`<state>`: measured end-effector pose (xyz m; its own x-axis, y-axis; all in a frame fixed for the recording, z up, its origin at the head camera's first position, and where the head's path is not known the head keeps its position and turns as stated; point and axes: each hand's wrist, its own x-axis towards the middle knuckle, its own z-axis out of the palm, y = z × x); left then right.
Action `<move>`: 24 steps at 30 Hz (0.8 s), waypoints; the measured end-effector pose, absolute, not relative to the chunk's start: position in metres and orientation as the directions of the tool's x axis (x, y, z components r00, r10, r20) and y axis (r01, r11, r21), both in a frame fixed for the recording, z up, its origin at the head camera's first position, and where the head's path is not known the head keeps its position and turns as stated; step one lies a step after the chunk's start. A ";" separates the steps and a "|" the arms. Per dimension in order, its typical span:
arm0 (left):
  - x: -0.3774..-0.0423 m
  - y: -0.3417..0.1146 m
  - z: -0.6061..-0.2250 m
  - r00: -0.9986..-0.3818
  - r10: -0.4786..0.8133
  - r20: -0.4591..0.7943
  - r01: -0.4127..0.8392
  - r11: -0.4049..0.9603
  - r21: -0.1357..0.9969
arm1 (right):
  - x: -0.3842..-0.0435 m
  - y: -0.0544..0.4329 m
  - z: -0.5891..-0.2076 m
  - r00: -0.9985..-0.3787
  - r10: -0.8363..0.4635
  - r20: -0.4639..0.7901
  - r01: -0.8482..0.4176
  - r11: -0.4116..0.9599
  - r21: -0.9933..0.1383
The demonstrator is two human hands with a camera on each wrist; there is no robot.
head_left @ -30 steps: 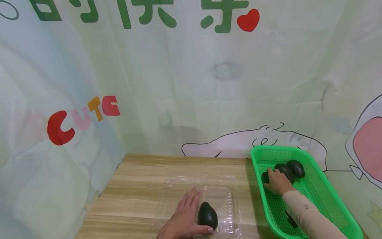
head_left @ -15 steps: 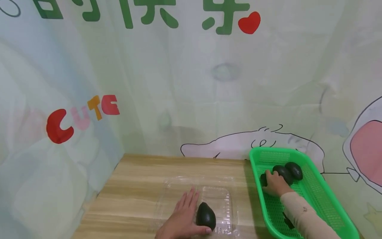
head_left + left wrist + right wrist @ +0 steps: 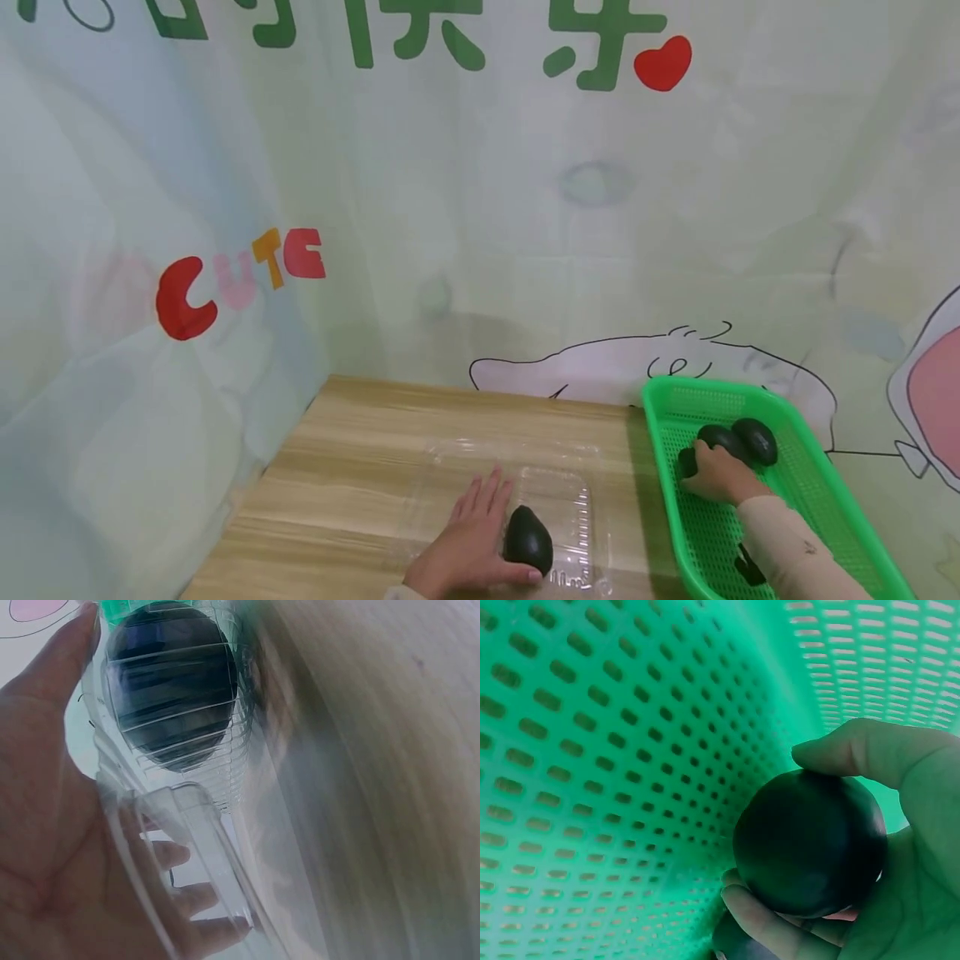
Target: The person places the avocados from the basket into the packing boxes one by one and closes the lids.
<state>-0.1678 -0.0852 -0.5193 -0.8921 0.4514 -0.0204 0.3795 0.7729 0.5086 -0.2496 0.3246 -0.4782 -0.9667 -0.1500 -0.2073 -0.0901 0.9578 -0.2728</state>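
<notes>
A dark avocado (image 3: 528, 542) lies in a clear plastic clamshell box (image 3: 570, 492) on the table. My left hand (image 3: 472, 537) rests on the box beside this avocado, fingers extended and thumb near the avocado's lower end. Through the ribbed plastic, the left wrist view shows the same avocado (image 3: 176, 690). Inside the green basket (image 3: 712, 386), my right hand (image 3: 723, 477) grips another avocado (image 3: 810, 844) between thumb and fingers. Next to that hand lie two more dark avocados, one (image 3: 722, 440) partly covered by it and one (image 3: 756, 442) farther right.
The perforated green basket stands at the table's right side, its walls rising around my right hand. Bare wooden table (image 3: 360, 467) lies left of the box. Behind the table hangs a printed cloth (image 3: 450, 208). A small black piece (image 3: 747, 567) shows beside the right sleeve.
The head view has shifted slightly, so the whole scene sits a little farther right. Both hands stay nearly in place, the left at the box and the right at the avocado in the basket.
</notes>
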 end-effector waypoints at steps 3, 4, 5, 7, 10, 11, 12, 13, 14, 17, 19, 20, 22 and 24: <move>-0.167 -0.085 -0.517 -0.892 0.451 -0.026 0.376 0.772 0.512 | -0.244 0.327 -0.472 -0.972 -0.142 -0.189 -0.085 0.956 -0.281; -0.167 -0.085 -0.516 -0.891 0.452 -0.028 0.375 0.772 0.514 | -0.242 0.328 -0.470 -0.973 -0.143 -0.183 -0.087 0.955 -0.284; -0.166 -0.085 -0.515 -0.891 0.453 -0.032 0.373 0.770 0.517 | -0.240 0.328 -0.467 -0.974 -0.145 -0.176 -0.090 0.954 -0.286; -0.166 -0.086 -0.513 -0.890 0.455 -0.036 0.373 0.769 0.519 | -0.235 0.328 -0.462 -0.975 -0.147 -0.165 -0.094 0.952 -0.291; -0.166 -0.087 -0.512 -0.888 0.458 -0.037 0.376 0.772 0.513 | -0.227 0.326 -0.453 -0.976 -0.149 -0.160 -0.096 0.949 -0.300; -0.166 -0.087 -0.512 -0.888 0.459 -0.034 0.379 0.772 0.511 | -0.224 0.324 -0.450 -0.977 -0.145 -0.157 -0.092 0.949 -0.302; -0.167 -0.087 -0.513 -0.888 0.459 -0.033 0.381 0.773 0.508 | -0.222 0.323 -0.447 -0.978 -0.142 -0.154 -0.089 0.947 -0.308; -0.168 -0.087 -0.514 -0.888 0.460 -0.032 0.382 0.774 0.505 | -0.219 0.323 -0.445 -0.979 -0.137 -0.154 -0.083 0.945 -0.316; -0.169 -0.088 -0.515 -0.888 0.460 -0.029 0.385 0.775 0.501 | -0.217 0.322 -0.443 -0.980 -0.135 -0.149 -0.080 0.942 -0.326; -0.169 -0.088 -0.517 -0.888 0.458 -0.026 0.385 0.774 0.503 | -0.210 0.321 -0.438 -0.984 -0.116 -0.133 -0.062 0.932 -0.358; -0.169 -0.088 -0.518 -0.889 0.458 -0.025 0.383 0.772 0.507 | -0.206 0.322 -0.435 -0.986 -0.108 -0.129 -0.051 0.924 -0.379; -0.168 -0.088 -0.518 -0.888 0.458 -0.025 0.383 0.769 0.511 | -0.204 0.322 -0.433 -0.987 -0.101 -0.127 -0.044 0.921 -0.387; -0.167 -0.088 -0.518 -0.888 0.459 -0.026 0.379 0.764 0.521 | -0.199 0.322 -0.429 -0.988 -0.090 -0.129 -0.033 0.919 -0.392; -0.166 -0.088 -0.518 -0.889 0.458 -0.028 0.375 0.761 0.529 | -0.194 0.323 -0.425 -0.989 -0.081 -0.127 -0.024 0.918 -0.395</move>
<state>-0.1661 -0.0882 -0.5178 -0.8887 0.4576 -0.0284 0.3751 0.7613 0.5288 -0.1940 0.3226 -0.4251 -0.9886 -0.0807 -0.1274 -0.0240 0.9182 -0.3954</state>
